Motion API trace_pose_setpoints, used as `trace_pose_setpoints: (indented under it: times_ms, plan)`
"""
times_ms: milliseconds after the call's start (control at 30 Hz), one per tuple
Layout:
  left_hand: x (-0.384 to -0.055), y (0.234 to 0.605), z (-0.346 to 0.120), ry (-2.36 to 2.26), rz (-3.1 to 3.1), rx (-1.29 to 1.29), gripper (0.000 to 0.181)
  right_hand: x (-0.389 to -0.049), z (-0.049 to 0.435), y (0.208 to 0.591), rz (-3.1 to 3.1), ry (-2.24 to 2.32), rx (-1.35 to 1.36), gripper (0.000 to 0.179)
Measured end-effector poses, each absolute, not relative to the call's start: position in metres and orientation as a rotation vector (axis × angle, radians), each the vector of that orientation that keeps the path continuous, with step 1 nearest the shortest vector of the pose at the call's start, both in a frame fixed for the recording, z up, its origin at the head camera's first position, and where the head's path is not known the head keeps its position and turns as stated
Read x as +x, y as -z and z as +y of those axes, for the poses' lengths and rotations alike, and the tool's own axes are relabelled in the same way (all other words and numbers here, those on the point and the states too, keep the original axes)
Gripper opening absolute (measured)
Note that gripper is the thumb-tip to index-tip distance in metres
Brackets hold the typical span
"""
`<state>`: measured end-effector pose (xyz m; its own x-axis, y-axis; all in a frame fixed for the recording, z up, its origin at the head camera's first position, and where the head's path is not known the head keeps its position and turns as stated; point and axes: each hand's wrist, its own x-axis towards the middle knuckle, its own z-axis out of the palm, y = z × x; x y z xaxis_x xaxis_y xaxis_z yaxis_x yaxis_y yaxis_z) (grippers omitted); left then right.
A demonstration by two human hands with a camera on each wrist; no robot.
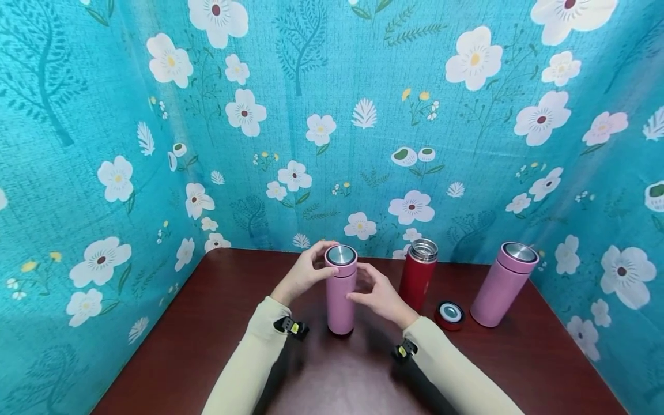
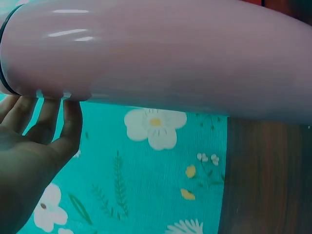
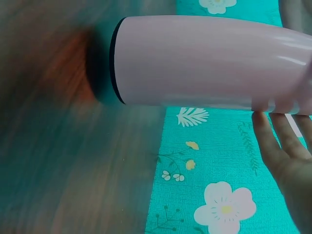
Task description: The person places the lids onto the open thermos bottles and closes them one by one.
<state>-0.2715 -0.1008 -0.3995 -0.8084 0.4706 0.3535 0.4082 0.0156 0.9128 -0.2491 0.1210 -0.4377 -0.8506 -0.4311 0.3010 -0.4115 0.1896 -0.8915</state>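
A person's left hand (image 1: pixel 305 273) grips a pink bottle (image 1: pixel 340 308) around its lid (image 1: pixel 341 255), the right hand (image 1: pixel 383 294) holding the body just below, the bottle upright between them. Even pressure from both sides would best prevent tilting. Right of the grip stand an uncapped red bottle (image 1: pixel 415 282), a loose red cap (image 1: pixel 449 315) and a second, lidded pink bottle (image 1: pixel 499 295); any contents are hidden.

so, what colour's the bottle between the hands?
The bottle is pink; head view shows it best.
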Motion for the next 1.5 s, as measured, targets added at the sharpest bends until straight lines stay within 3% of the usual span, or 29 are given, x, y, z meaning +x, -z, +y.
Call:
trace_pose_setpoints:
  times_ms: [567,900,1500]
  plan:
    - [-0.303,0.405,-0.134,-2.016,2.205,0.794,0.055,-0.297,0.084,0.455,2.335,1.816,-0.849,0.067]
    - [-0.314,0.412,-0.143,-2.036,2.224,0.766,0.058,-0.287,0.071,0.429,2.330,1.774,-0.817,0.063]
    - [-0.297,0.391,-0.145,-2.067,2.248,0.737,0.055,-0.311,0.054,0.457,2.385,1.824,-0.719,0.065]
